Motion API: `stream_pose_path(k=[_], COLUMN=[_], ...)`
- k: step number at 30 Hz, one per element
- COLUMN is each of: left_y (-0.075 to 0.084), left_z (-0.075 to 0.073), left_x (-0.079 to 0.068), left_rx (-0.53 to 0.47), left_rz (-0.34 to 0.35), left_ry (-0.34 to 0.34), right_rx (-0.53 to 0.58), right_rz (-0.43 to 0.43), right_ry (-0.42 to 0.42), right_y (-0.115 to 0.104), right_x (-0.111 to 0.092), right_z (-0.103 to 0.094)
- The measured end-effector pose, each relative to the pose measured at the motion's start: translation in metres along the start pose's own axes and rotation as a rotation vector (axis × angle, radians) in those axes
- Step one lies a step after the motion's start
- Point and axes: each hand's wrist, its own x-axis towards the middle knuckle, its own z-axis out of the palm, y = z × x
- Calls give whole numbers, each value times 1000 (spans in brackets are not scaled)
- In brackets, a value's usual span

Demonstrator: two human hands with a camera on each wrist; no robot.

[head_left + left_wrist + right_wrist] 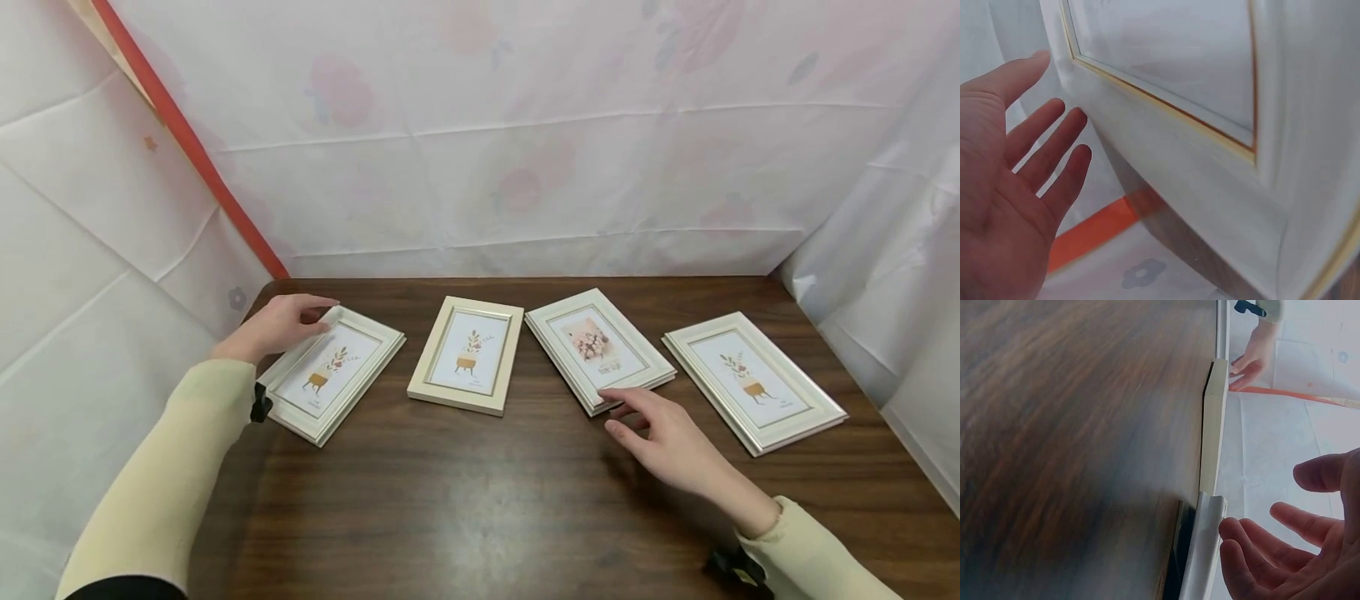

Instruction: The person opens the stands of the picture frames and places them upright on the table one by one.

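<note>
My left hand hovers at the upper left of a cream picture frame, its fingertips by the top edge. In the left wrist view the fingers of this hand are spread and loosely bent beside the frame's border. My right hand is at the lower corner of a frame with a pink flower picture. The right wrist view shows that hand's fingers loosely bent close to this frame's edge; whether they touch it I cannot tell. Neither hand grips anything.
Between them lies a flatter cream frame with a plant picture. Another plant-picture frame lies tilted at the right. All rest face up on a dark wooden table. Pale printed sheets hang behind and at both sides, with a red strip.
</note>
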Motion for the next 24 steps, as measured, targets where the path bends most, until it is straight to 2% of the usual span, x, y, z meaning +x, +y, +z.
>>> stream_pose_path(k=[4, 14, 24], left_y=[-4, 5, 8], left_z=[4, 6, 9], left_x=[6, 18, 22], left_rx=[-24, 55, -16], left_rz=[-49, -98, -106], left_ry=[-31, -37, -20], right_rx=[8, -12, -11], right_rz=[1, 22, 22], right_ry=[-1, -8, -7], right_y=[2, 5, 8], right_x=[2, 4, 6], right_z=[0, 0, 1])
